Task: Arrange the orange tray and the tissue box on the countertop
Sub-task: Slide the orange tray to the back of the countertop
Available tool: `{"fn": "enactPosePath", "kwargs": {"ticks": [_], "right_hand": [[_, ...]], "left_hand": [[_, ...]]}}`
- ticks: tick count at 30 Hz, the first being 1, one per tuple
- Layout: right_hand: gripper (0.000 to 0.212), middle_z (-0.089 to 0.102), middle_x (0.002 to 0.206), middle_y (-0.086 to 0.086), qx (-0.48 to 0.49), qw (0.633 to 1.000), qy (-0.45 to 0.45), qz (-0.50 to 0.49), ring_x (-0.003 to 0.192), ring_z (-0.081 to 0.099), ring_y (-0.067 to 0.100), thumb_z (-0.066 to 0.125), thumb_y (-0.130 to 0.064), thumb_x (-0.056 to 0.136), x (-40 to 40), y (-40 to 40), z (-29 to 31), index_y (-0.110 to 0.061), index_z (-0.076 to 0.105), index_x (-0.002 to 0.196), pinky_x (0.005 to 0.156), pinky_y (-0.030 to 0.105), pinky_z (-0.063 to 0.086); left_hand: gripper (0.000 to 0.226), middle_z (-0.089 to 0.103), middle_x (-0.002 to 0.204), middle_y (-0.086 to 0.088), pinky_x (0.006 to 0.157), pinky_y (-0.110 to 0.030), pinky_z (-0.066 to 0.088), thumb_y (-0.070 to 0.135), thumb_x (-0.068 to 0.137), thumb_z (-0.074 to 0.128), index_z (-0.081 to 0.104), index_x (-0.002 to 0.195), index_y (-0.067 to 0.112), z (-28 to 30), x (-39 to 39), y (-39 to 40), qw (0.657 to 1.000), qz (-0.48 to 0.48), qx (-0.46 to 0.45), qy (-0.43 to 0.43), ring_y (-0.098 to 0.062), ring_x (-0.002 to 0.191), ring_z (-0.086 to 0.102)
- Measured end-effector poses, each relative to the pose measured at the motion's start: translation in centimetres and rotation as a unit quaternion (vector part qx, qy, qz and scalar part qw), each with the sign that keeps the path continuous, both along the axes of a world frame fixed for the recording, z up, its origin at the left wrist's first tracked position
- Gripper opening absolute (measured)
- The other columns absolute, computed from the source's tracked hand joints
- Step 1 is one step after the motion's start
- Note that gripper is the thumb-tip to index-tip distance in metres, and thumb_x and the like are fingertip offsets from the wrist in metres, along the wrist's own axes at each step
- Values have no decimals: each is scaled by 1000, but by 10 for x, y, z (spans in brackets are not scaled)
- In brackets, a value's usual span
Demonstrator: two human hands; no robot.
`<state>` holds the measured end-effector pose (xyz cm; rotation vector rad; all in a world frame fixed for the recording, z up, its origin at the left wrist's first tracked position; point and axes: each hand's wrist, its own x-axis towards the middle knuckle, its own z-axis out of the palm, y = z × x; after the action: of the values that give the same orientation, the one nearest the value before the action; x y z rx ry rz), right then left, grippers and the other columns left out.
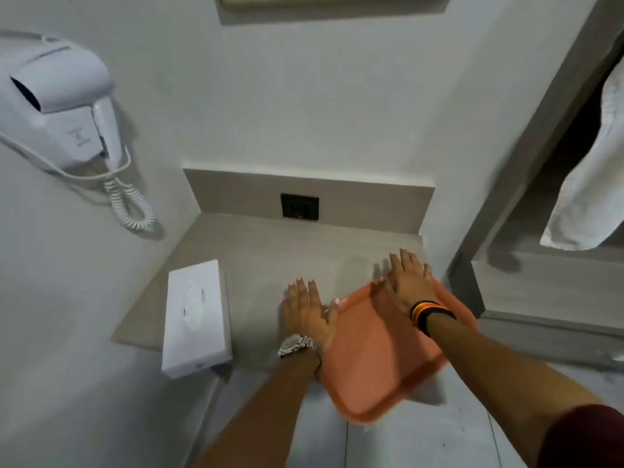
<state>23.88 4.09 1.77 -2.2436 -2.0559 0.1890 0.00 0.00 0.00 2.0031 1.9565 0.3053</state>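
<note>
Nearest to me, the orange tray (388,359) is hanging well past the front edge of the countertop (256,251), its near corner out over the floor, turned at an angle to the counter's edge. Only its far part is lying over the counter, at the right end.

The person's right hand (410,285) is lying flat on the tray's far right corner, fingers spread and straight, tips reaching beyond the rim towards the wall; it is pressing rather than clasping. A striped band (429,314) is sitting at that wrist. The left hand (309,314) is resting open against the tray's left edge, palm down, fingers stretched forward over the counter, thumb touching the rim. Nothing is closed inside either hand. A metal watch (294,344) is showing on the left wrist.

To the left, apart from the hands, the white tissue box (197,317) is lying flat at the counter's left front corner, its near end overhanging slightly.

Farther back, a dark socket plate (300,206) is sitting in the backsplash. A wall-mounted hair dryer (60,103) is hanging on the left wall, and a white towel (587,177) is hanging at far right.
</note>
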Motion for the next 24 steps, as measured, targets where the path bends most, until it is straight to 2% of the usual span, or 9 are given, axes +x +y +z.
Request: {"fn": "enactPosePath", "kwargs": {"ticks": [3, 6, 9, 13, 15, 18, 21, 24], "right_hand": [[67, 17, 166, 15, -28, 999, 8, -37, 152, 16, 34, 41, -45, 99, 22, -6, -14, -14, 23, 156, 120, 59, 15], [69, 20, 165, 16, -50, 996, 30, -68, 151, 18, 36, 45, -45, 97, 41, -14, -28, -12, 25, 154, 120, 62, 15], [73, 19, 164, 18, -72, 991, 49, -99, 151, 16, 38, 46, -49, 96, 53, -18, -35, -11, 23, 154, 118, 63, 13], [73, 24, 162, 20, -83, 986, 70, -129, 148, 22, 40, 47, -51, 95, 61, -25, -39, -9, 26, 151, 116, 66, 15], [70, 30, 158, 20, -77, 984, 79, -139, 144, 29, 42, 47, -51, 96, 62, -27, -38, -9, 30, 149, 115, 65, 19], [60, 47, 141, 20, -58, 980, 108, -156, 131, 43, 43, 50, -48, 95, 61, -25, -33, -8, 41, 140, 109, 62, 30], [56, 52, 137, 20, -43, 969, 158, -183, 126, 46, 44, 51, -47, 95, 59, -19, -25, -10, 44, 137, 105, 58, 35], [56, 54, 135, 22, -21, 958, 205, -201, 124, 48, 45, 55, -45, 95, 54, -13, -21, -10, 44, 138, 104, 57, 37]], "left_hand": [[81, 8, 169, -15, 124, -52, 8, 61, 96, 25, 15, 160, 13, -15, 19, -27, 998, 46, -30, -11, -34, 156, 2], [83, -1, 169, -17, 123, -54, 5, 59, 97, 29, 11, 160, 8, -21, 40, -48, 990, 111, -70, -45, -35, 155, -5], [88, -13, 168, -18, 123, -55, 5, 59, 97, 33, 2, 160, 6, -19, 58, -51, 969, 188, -120, -102, -36, 155, -10], [93, -15, 167, -20, 123, -56, 5, 61, 95, 36, -4, 159, 7, -19, 72, -41, 936, 257, -167, -171, -39, 154, -10], [90, -12, 167, -21, 123, -56, 7, 61, 95, 36, 0, 159, 9, -17, 74, -33, 931, 267, -177, -176, -41, 154, -6], [84, -5, 168, -22, 122, -56, 8, 60, 96, 35, 9, 160, 12, -11, 69, -21, 930, 262, -187, -177, -42, 154, -1], [79, 5, 167, -22, 121, -55, 12, 58, 98, 35, 18, 159, 12, -4, 57, -2, 935, 251, -185, -168, -43, 153, 6], [76, 19, 164, -22, 119, -58, 22, 57, 97, 35, 25, 156, 12, 0, 36, 26, 950, 233, -146, -150, -43, 149, 18]]}}
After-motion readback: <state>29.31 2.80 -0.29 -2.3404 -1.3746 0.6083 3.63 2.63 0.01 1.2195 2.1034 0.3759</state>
